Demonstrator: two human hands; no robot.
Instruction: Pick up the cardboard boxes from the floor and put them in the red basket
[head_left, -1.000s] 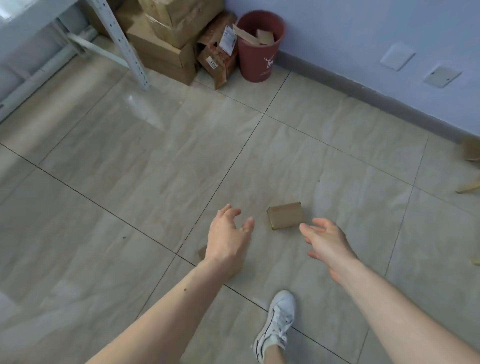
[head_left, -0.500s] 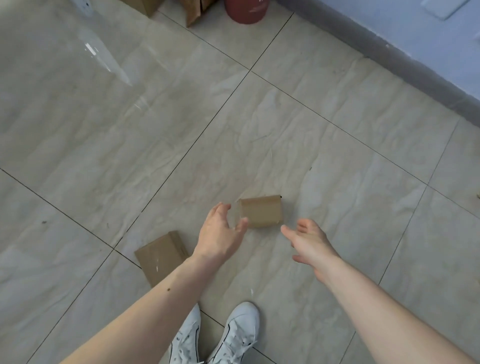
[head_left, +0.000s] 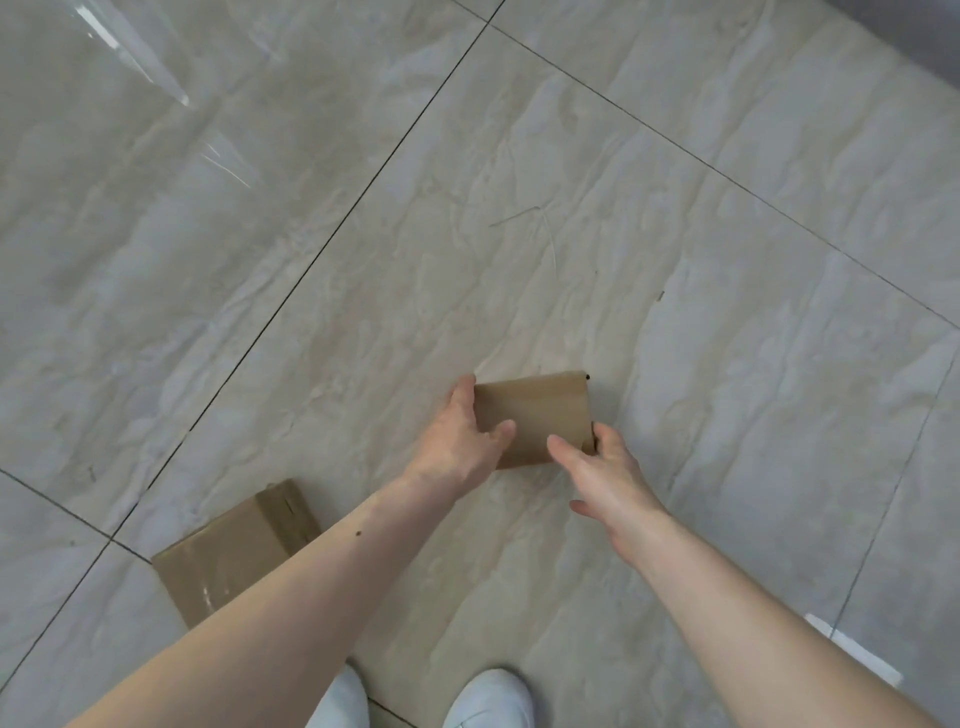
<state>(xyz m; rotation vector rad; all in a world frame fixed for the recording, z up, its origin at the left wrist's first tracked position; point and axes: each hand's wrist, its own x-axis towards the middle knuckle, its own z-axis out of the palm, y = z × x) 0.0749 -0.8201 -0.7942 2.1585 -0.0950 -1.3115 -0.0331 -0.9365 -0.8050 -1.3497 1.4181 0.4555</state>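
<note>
Head: box (head_left: 535, 418) between both hands.

No legible text, label, brand, number or sign is found. The small box (head_left: 535, 418) shows plain brown cardboard on its visible faces. The larger box (head_left: 234, 551) shows plain cardboard under glossy tape, with no print made out. The floor tiles (head_left: 727, 364) carry only veining and grout lines. The white shoes (head_left: 488, 699) show no marking on the parts in view.
</note>
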